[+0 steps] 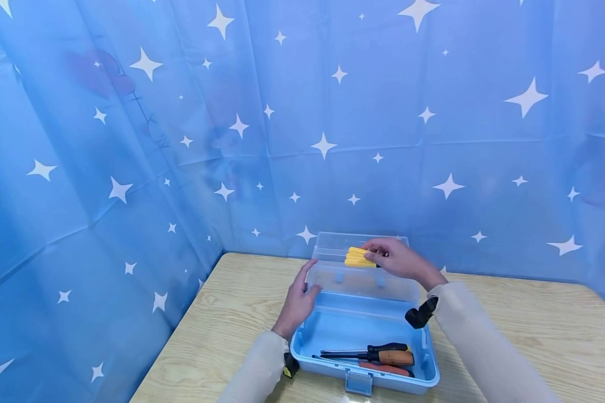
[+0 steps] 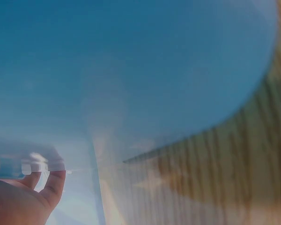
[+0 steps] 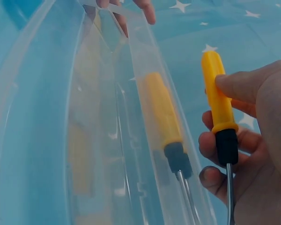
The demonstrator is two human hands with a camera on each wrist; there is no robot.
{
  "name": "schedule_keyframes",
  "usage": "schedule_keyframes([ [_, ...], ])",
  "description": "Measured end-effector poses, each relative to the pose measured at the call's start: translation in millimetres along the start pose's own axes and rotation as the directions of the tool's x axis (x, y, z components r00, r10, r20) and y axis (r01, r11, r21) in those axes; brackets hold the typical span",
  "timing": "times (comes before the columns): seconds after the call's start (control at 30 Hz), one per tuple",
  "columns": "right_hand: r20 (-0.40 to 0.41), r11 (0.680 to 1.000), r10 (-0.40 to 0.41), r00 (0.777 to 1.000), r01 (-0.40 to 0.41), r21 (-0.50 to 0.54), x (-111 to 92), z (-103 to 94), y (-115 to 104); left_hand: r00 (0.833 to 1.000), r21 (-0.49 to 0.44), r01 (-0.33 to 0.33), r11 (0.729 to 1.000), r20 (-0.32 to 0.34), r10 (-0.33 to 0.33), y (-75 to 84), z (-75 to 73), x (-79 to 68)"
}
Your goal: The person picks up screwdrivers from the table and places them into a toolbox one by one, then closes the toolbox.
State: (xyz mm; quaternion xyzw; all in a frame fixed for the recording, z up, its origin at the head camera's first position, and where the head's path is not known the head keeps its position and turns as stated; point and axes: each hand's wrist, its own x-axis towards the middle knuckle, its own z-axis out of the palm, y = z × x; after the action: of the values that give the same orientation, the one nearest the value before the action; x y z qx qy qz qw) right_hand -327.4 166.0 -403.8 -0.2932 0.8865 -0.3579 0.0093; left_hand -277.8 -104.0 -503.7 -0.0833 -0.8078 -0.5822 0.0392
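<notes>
A light blue toolbox (image 1: 338, 326) stands with its clear lid (image 1: 358, 282) raised. At the lid's left edge, the left hand (image 1: 297, 302) grips the clear plastic between thumb and fingers. Above the box, in front of the lid, my right hand (image 1: 400, 259) holds a screwdriver (image 3: 218, 101) by its yellow handle, thumb on one side and fingertips behind. A matching yellow handle and shaft show in the lid's clear plastic beside it in the right wrist view. Inside the box lie several tools, among them a wooden-handled screwdriver (image 1: 395, 358), a black handle (image 1: 390, 346) and a red handle (image 1: 386, 368).
The box rests near the front of a wood-grain table (image 1: 222, 313). Its front latch (image 1: 359, 382) hangs down over the table. Behind the table hangs a blue curtain (image 1: 383, 101) with white stars. Dark wrist cameras (image 1: 421, 313) sit at both cuffs.
</notes>
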Motion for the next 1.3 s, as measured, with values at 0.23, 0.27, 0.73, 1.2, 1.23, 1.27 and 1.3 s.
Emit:
schedule_keyframes([
  [0.23, -0.004, 1.0, 0.001, 1.0, -0.001, 0.013, 2.7, 4.9, 0.1, 1.0, 0.001, 0.016, 1.0, -0.001, -0.016, 1.2, 0.6, 0.1],
  [0.27, -0.006, 1.0, 0.006, 1.0, -0.006, 0.012, 3.0, 5.4, 0.2, 1.0, -0.001, 0.019, 1.0, -0.001, -0.019, 1.4, 0.8, -0.1],
  [0.73, -0.008, 1.0, -0.001, 1.0, 0.002, 0.027, -0.2, 14.1, 3.7, 1.0, -0.013, 0.002, 1.0, 0.009, -0.002, 2.0, 0.0, -2.3],
  [1.2, -0.007, 0.999, 0.03, 1.0, -0.029, 0.033, -0.7, 19.1, 4.4, 1.0, -0.003, 0.007, 1.0, 0.005, -0.007, 3.3, 0.0, -2.3],
  [1.23, -0.009, 0.999, 0.033, 0.999, -0.033, 0.034, -0.7, 19.6, 4.4, 1.0, -0.002, 0.01, 1.0, 0.005, -0.01, 3.5, 0.0, -2.4],
  [1.27, -0.008, 0.999, 0.031, 0.999, -0.03, 0.034, -0.9, 20.0, 4.5, 1.0, 0.001, 0.018, 1.0, 0.005, -0.018, 3.7, 0.1, -2.4],
  [1.3, -0.008, 0.999, 0.03, 1.0, -0.03, 0.035, -1.0, 20.2, 4.5, 1.0, 0.001, 0.023, 1.0, 0.005, -0.023, 3.8, 0.0, -2.5],
])
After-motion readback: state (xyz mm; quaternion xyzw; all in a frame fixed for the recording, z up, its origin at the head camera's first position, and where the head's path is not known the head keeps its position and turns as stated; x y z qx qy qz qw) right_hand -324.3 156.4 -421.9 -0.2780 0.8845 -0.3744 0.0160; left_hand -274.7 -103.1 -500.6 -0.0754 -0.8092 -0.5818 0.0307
